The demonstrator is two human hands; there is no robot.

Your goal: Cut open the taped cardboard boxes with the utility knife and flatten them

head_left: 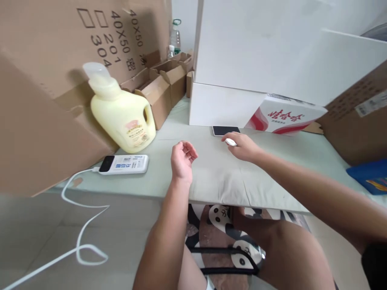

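- The right hand (242, 147) reaches forward over the pale green worktop (305, 151). Its fingertips are drawn together on a small white oval object (231, 141), which sits low against the surface.
- That white object is just in front of a black flat phone (225, 130), which lies face up near the foot of a large white box (223, 105). Whether the object touches the phone cannot be told.
- The left hand (182, 159) is held over the near part of the worktop with its fingers loosely curled and apart from the thumb. It holds nothing.
- Judged from this, the step in hand is a pinch on the small white object, made with the right hand alone at the far end of its reach.
- A next move would call for a firm fingertip hold, since the piece is small and smooth-looking. It would also need a lift clear of the phone's edge, so that the phone is not nudged.
- To the left, well apart from both hands, stand a pale yellow plastic jug with a handle (122, 117) and a white power bank (123, 164). A white cable (81, 225) trails from the power bank.
- A red-and-white printed carton (286, 117) leans to the right of the phone.
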